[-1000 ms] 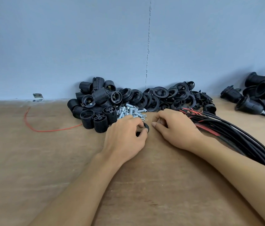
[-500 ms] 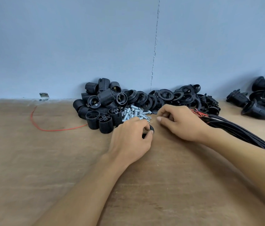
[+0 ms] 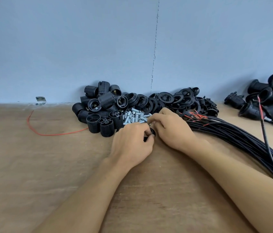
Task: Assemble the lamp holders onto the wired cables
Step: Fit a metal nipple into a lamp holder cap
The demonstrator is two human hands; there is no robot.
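Markings: moulded detail shows inside the open mouths of a few lamp holder bodies, too small to read.

Hands: the left hand has its fingers curled round a small black part, held just above the wooden table. The right hand is curled, fingertips against the same part; whether it pinches that part or a small metal piece cannot be told from this angle.

Task items: the ribbed holder bodies lie piled against the blue wall, with black rings heaped just beside them to the right. Silver metal fittings lie in front, touching both piles, directly beyond the hands. The black cable bundle, its red-tipped ends near the right hand, runs beside the right forearm to the right border of view. Wired holders sit far right.

Room: open board lies left of the left forearm, crossed only by a loose red wire. A metal bracket sits at the wall edge.
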